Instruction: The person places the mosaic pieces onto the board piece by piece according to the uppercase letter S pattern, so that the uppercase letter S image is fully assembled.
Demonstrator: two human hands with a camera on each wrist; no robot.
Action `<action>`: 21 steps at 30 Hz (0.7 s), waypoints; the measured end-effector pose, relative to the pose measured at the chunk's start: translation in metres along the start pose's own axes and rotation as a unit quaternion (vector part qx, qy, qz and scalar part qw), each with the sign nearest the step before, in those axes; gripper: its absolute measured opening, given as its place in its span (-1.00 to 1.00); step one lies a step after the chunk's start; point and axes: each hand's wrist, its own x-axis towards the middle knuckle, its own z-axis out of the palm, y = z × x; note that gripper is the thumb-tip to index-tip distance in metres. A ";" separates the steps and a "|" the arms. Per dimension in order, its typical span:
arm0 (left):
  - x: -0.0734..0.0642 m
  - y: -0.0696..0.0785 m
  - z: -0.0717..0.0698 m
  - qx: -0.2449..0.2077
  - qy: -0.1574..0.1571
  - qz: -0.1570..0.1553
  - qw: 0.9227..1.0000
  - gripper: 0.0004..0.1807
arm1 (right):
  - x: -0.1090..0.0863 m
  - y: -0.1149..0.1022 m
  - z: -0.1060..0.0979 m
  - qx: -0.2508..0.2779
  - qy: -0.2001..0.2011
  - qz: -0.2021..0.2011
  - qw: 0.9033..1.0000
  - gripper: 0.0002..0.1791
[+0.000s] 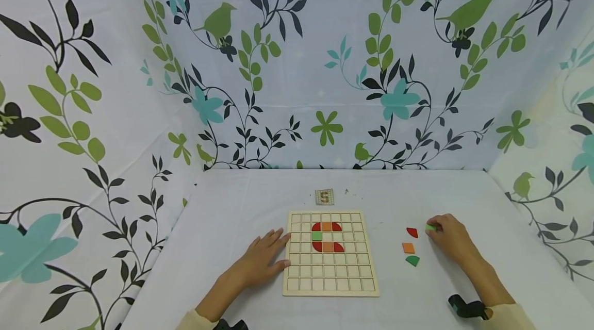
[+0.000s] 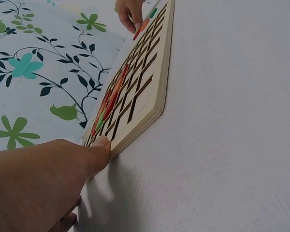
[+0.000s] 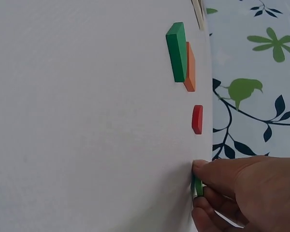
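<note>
A wooden grid board lies on the white cloth. Red quarter-round, orange square and green square tiles fill some of its upper cells in a curved pattern. My left hand rests along the board's left side, fingers extended, with the thumb tip at its edge. Off to the right, my right hand pinches a light green tile between thumb and fingers, close over the cloth. Left of that hand are a red quarter-round tile, an orange square tile and a dark green quarter-round tile.
Behind the board lies a small square card with a grid and a curved coloured figure. Patterned fabric with leaves and birds hangs at the back and sides. A black wrist device sits by my right wrist.
</note>
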 end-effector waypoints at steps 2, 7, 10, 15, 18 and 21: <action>0.000 0.000 0.000 -0.004 0.000 0.000 1.000 -0.21 | 0.005 -0.002 0.001 0.007 -0.008 0.000 1.000 -0.78; -0.001 0.001 -0.001 -0.005 0.000 0.000 1.000 -0.21 | 0.015 -0.011 0.004 0.018 -0.038 0.000 0.999 -0.76; -0.001 0.002 -0.002 -0.004 0.000 0.000 1.000 -0.21 | 0.017 -0.020 0.006 0.017 -0.032 0.008 0.999 -0.74; -0.002 0.003 -0.003 -0.008 -0.002 -0.002 1.000 -0.21 | 0.016 -0.050 0.016 0.030 -0.010 0.022 0.999 -0.70; -0.002 0.003 -0.003 -0.006 -0.001 -0.002 1.000 -0.22 | 0.011 -0.074 0.026 0.034 -0.016 0.006 0.999 -0.71; -0.002 0.003 -0.003 -0.007 0.001 -0.001 1.000 -0.22 | 0.003 -0.098 0.038 0.036 -0.024 -0.028 0.999 -0.73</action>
